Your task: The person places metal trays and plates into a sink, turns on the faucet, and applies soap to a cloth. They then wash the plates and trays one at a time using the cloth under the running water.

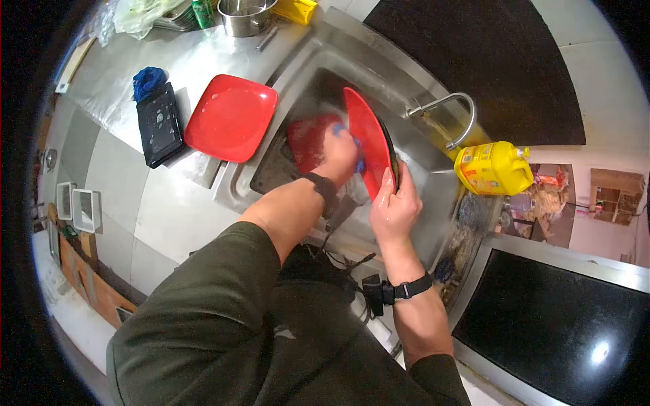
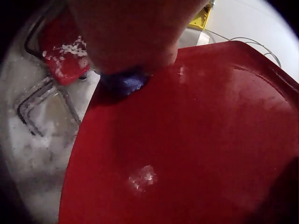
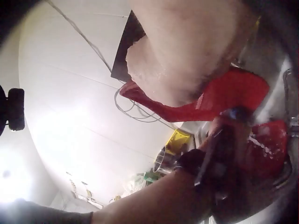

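My left hand (image 1: pixel 340 152) grips a blue scrubbing cloth (image 2: pixel 124 85) and presses it to the inner face of a red plate (image 1: pixel 367 139). That plate is tilted up on its side over the sink, its underside dark. My right hand (image 1: pixel 396 203) holds it by the near edge, thumb on the red face and the other fingers behind. A wet white patch shows on the face in the left wrist view. Lower in the sink lies another red plate (image 1: pixel 305 139), with white suds on it in both wrist views and my left hand partly covering it in the head view.
Around the work is a steel sink (image 1: pixel 271 111) with a curved faucet (image 1: pixel 467 111) and a yellow jug (image 1: pixel 493 169) at its right. On the left counter lie a square red plate (image 1: pixel 231 118), a black dish (image 1: pixel 161 125) and a blue mesh cloth (image 1: pixel 148 82). A metal pot (image 1: pixel 245 19) stands behind.
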Tool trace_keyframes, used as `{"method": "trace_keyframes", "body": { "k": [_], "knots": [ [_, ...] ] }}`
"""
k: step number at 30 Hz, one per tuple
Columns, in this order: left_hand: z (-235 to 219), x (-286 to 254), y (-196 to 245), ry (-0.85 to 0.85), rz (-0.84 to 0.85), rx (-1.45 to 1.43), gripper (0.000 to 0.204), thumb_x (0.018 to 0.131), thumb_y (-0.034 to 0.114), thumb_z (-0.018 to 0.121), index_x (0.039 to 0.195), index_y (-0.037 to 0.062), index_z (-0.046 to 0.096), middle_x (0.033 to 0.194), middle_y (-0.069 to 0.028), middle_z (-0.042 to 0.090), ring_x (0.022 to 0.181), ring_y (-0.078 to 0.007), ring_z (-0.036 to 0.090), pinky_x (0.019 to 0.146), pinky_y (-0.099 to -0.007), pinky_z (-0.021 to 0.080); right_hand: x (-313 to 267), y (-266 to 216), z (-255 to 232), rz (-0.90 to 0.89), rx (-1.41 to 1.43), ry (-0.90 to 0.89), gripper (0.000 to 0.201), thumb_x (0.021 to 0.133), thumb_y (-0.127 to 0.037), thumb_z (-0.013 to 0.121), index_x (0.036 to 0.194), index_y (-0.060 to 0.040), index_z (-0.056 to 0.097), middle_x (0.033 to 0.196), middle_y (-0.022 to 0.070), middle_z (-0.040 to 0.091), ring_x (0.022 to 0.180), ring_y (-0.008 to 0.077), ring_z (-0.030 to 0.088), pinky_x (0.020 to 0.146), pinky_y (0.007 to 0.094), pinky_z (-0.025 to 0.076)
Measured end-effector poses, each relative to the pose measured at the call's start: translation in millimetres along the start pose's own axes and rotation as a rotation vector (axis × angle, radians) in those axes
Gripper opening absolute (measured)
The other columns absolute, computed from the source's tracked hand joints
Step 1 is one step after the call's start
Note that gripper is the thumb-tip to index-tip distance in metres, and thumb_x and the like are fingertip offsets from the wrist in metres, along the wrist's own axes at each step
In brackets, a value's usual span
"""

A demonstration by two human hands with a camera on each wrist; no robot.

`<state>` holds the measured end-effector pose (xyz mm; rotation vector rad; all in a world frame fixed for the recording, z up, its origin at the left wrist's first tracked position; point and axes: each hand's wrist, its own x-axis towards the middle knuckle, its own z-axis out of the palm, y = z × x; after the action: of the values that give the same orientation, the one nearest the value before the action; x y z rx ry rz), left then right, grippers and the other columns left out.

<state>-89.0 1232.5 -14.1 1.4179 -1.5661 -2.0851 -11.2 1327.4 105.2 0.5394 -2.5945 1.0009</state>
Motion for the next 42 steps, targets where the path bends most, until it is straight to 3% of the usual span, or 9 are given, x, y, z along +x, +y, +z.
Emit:
{"method": "trace_keyframes", "body": {
  "k": [3, 5, 11, 14, 16, 23, 25, 29, 42],
  "knots": [
    [4.5, 18.8, -10.5, 0.065, 0.045, 0.073, 0.037, 0.090, 0.020, 0.051, 0.125, 0.0059, 0.054, 0.107, -0.0164, 0.065, 0.090, -0.0264, 0.065, 0.078, -0.0389, 0.051, 2.6, -5.2, -0.3, 0.003, 0.037, 0.019, 0.035, 0.084, -0.009, 0.060, 0.117, 0.0024, 0.057, 0.099, 0.0249, 0.064, 0.089, 0.0432, 0.062, 0.078, 0.0461, 0.050],
    [-10.8, 0.2, 25.9, -0.066, -0.223, -0.209, 0.038, 0.090, 0.021, 0.051, 0.124, 0.0041, 0.054, 0.105, -0.0155, 0.066, 0.090, -0.0277, 0.065, 0.073, -0.0416, 0.053, -0.6, -6.7, -1.0, -0.029, -0.005, 0.049, 0.028, 0.089, -0.011, 0.057, 0.113, 0.0041, 0.058, 0.097, 0.0240, 0.065, 0.088, 0.0403, 0.064, 0.076, 0.0427, 0.051],
    [10.9, 62.0, -28.4, -0.115, -0.103, 0.083, 0.041, 0.088, 0.028, 0.050, 0.122, 0.0046, 0.054, 0.107, -0.0161, 0.063, 0.090, -0.0286, 0.063, 0.069, -0.0448, 0.053, 7.5, -4.7, -11.0, -0.008, -0.015, 0.078, 0.024, 0.094, -0.013, 0.054, 0.109, 0.0051, 0.060, 0.096, 0.0224, 0.067, 0.087, 0.0369, 0.067, 0.076, 0.0388, 0.052],
    [16.6, 63.2, -25.5, -0.079, -0.075, 0.018, 0.044, 0.086, 0.029, 0.051, 0.115, -0.0031, 0.059, 0.117, -0.0277, 0.060, 0.111, -0.0409, 0.058, 0.092, -0.0446, 0.046, 13.5, 9.9, -18.1, -0.048, -0.054, 0.104, 0.024, 0.094, -0.014, 0.054, 0.108, 0.0047, 0.061, 0.096, 0.0222, 0.067, 0.087, 0.0368, 0.067, 0.076, 0.0389, 0.052],
    [18.5, 67.7, -22.0, -0.062, -0.018, 0.042, 0.036, 0.092, 0.031, 0.046, 0.111, 0.0018, 0.054, 0.097, -0.0145, 0.062, 0.088, -0.0269, 0.063, 0.071, -0.0449, 0.052, 17.3, 14.5, -24.2, -0.102, -0.086, 0.141, 0.025, 0.094, -0.015, 0.055, 0.108, 0.0045, 0.061, 0.095, 0.0222, 0.067, 0.088, 0.0370, 0.067, 0.077, 0.0393, 0.052],
    [16.3, 77.0, -12.6, -0.064, -0.137, -0.288, 0.028, 0.096, 0.029, 0.040, 0.101, 0.0048, 0.053, 0.083, -0.0106, 0.056, 0.074, -0.0229, 0.058, 0.059, -0.0445, 0.049, 15.6, 4.0, -48.2, 0.003, -0.024, 0.220, 0.027, 0.095, -0.018, 0.054, 0.108, 0.0045, 0.062, 0.094, 0.0207, 0.068, 0.083, 0.0336, 0.068, 0.075, 0.0376, 0.053],
    [15.5, 79.5, -13.0, -0.070, -0.202, -0.223, 0.044, 0.094, 0.030, 0.043, 0.124, 0.0003, 0.053, 0.119, -0.0216, 0.059, 0.100, -0.0331, 0.061, 0.085, -0.0429, 0.048, 11.6, 1.2, -52.5, -0.023, 0.016, 0.213, 0.025, 0.095, -0.016, 0.053, 0.106, 0.0050, 0.062, 0.093, 0.0204, 0.067, 0.081, 0.0321, 0.068, 0.074, 0.0365, 0.053],
    [19.0, 65.0, -2.2, 0.012, -0.100, -0.327, 0.042, 0.095, 0.029, 0.040, 0.125, 0.0027, 0.053, 0.124, -0.0211, 0.056, 0.106, -0.0307, 0.058, 0.088, -0.0409, 0.047, 4.0, 7.3, -54.5, -0.033, -0.063, 0.153, 0.023, 0.094, -0.014, 0.055, 0.106, 0.0050, 0.062, 0.093, 0.0217, 0.067, 0.083, 0.0336, 0.068, 0.074, 0.0377, 0.053],
    [14.4, 33.6, 5.9, -0.418, -0.050, -0.526, 0.050, 0.098, 0.038, 0.044, 0.121, -0.0047, 0.056, 0.122, -0.0197, 0.059, 0.112, -0.0244, 0.055, 0.096, -0.0385, 0.041, 16.3, -14.5, -42.8, 0.092, -0.002, 0.158, 0.025, 0.093, -0.017, 0.057, 0.106, 0.0035, 0.063, 0.093, 0.0211, 0.067, 0.084, 0.0333, 0.068, 0.075, 0.0385, 0.052]
  ]
}}
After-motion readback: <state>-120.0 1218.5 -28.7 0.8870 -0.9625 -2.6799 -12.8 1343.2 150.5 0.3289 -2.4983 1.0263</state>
